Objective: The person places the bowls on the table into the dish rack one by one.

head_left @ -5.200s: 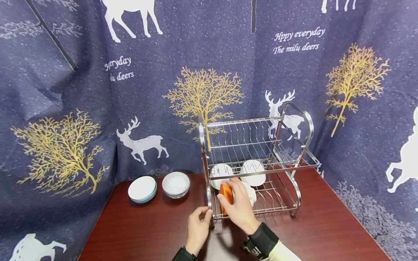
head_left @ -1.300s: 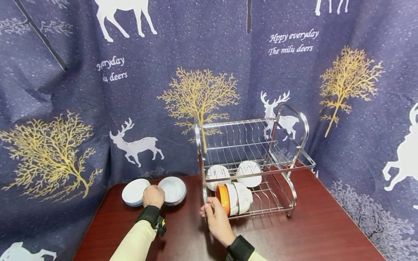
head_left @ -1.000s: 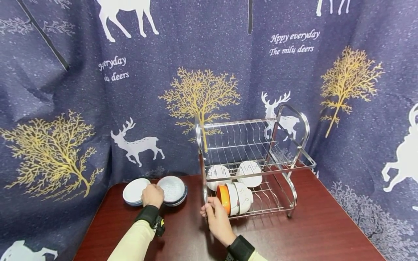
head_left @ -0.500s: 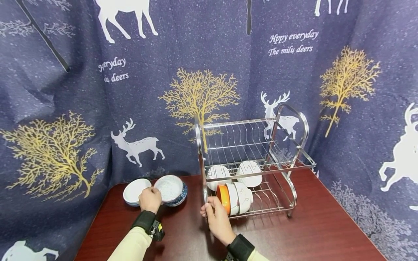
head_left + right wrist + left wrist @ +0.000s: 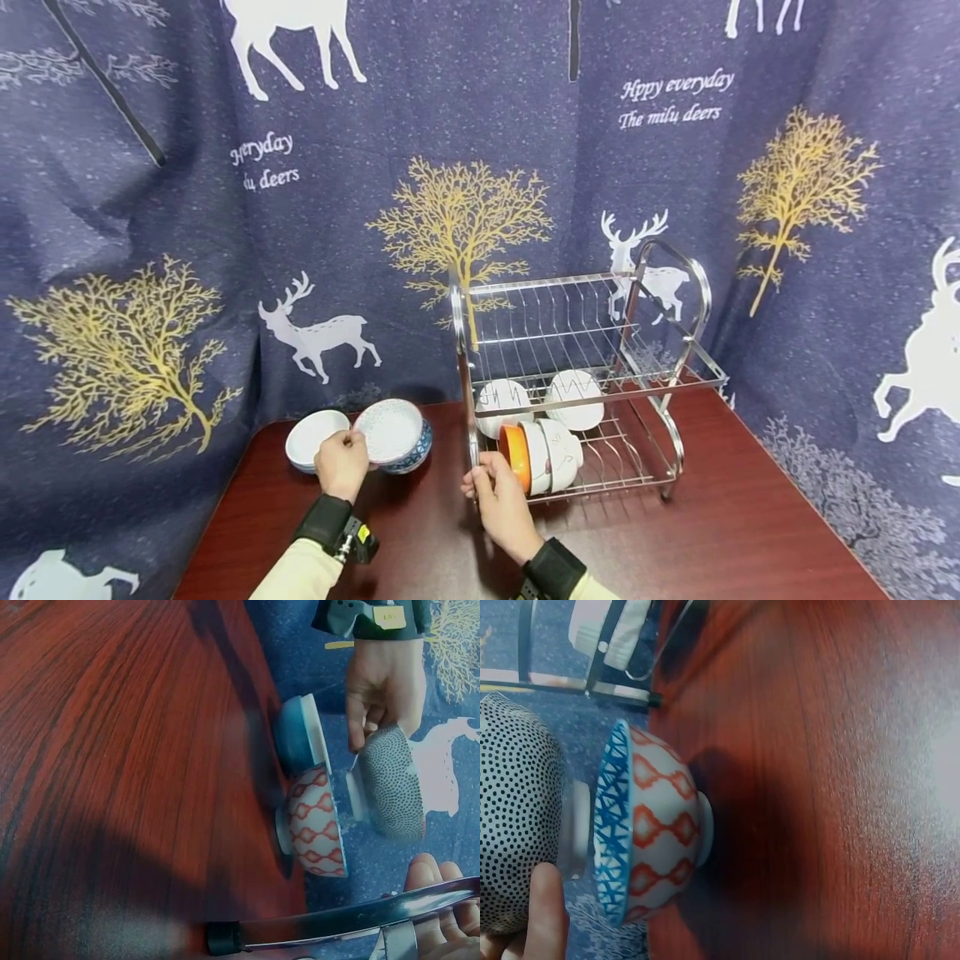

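Observation:
My left hand (image 5: 342,463) pinches the edge of a bowl with small dark dots outside (image 5: 391,784), tilted and raised above a red-and-white patterned bowl with a blue inside (image 5: 664,825). A gap shows between the dotted bowl's foot and that lower bowl, which sits on the table. Just left of the hand stands a white bowl with a blue outside (image 5: 296,739). My right hand (image 5: 504,507) grips the front left post of the metal dish rack (image 5: 471,417). Its fingers curl round the post in the right wrist view.
On the rack's lower tier an orange bowl (image 5: 514,458) and white bowls (image 5: 564,455) stand on edge at the front. Two more white bowls (image 5: 573,402) are behind them. The brown table (image 5: 675,550) meets a dark blue curtain (image 5: 315,233) at the back.
Earlier my right hand held the orange bowl in the rack while my left held the post. Since then my left hand has lifted and tilted the dotted bowl off the patterned one.

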`<state>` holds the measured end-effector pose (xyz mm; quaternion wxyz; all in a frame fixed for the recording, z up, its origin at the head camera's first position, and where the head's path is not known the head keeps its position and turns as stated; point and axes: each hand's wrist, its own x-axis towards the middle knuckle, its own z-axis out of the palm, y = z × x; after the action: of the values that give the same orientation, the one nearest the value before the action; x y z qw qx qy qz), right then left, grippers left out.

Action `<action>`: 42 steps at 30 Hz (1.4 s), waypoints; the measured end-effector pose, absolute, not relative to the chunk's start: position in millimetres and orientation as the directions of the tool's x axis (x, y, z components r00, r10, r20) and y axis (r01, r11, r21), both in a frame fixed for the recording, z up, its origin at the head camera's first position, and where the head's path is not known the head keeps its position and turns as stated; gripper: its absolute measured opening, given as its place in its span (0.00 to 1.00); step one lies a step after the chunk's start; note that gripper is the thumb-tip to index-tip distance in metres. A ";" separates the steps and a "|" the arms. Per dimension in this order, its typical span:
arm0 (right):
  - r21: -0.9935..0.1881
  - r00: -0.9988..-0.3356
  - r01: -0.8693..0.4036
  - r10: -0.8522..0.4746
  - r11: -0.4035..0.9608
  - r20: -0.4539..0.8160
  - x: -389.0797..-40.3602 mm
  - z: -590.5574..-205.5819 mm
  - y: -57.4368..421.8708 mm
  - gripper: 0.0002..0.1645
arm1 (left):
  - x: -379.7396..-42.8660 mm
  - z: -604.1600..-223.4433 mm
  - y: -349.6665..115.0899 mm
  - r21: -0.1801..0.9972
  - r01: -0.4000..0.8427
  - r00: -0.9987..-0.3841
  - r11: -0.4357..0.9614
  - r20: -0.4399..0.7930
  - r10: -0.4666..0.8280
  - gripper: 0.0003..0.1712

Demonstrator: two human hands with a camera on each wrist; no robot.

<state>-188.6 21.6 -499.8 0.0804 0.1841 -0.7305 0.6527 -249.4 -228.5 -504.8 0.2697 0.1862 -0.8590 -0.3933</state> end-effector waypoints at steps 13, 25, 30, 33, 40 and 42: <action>-0.934 -0.928 -0.350 -0.165 0.073 0.335 -189.6 -500.7 22.5 0.06 | -226.3 -493.6 -216.5 0.730 -0.021 -0.787 0.683 0.409 -0.461 0.10; -0.948 -0.938 -0.316 -0.165 0.048 0.304 -189.8 -499.7 22.9 0.06 | -206.2 -488.6 -207.7 0.707 0.022 -0.787 0.707 0.449 -0.424 0.09; -0.951 -0.943 -0.305 -0.159 0.051 0.294 -190.4 -499.9 22.9 0.06 | -199.7 -488.0 -205.0 0.698 0.042 -0.785 0.715 0.466 -0.409 0.09; -0.952 -0.943 -0.303 -0.157 0.048 0.292 -190.5 -499.7 22.8 0.07 | -195.3 -487.6 -202.7 0.692 0.047 -0.783 0.720 0.473 -0.404 0.08; -0.954 -0.948 -0.292 -0.151 0.062 0.281 -190.1 -499.4 22.7 0.07 | -186.1 -487.0 -194.8 0.711 0.018 -0.798 0.703 0.434 -0.419 0.08; -0.957 -0.950 -0.285 -0.150 0.061 0.273 -189.7 -498.6 22.7 0.07 | -183.6 -487.8 -192.3 0.713 0.018 -0.801 0.701 0.430 -0.417 0.08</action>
<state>-189.7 22.7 -498.6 0.0504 0.1494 -0.7267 0.6686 -183.6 -192.3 -487.8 0.2940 0.1140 -0.8741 -0.3694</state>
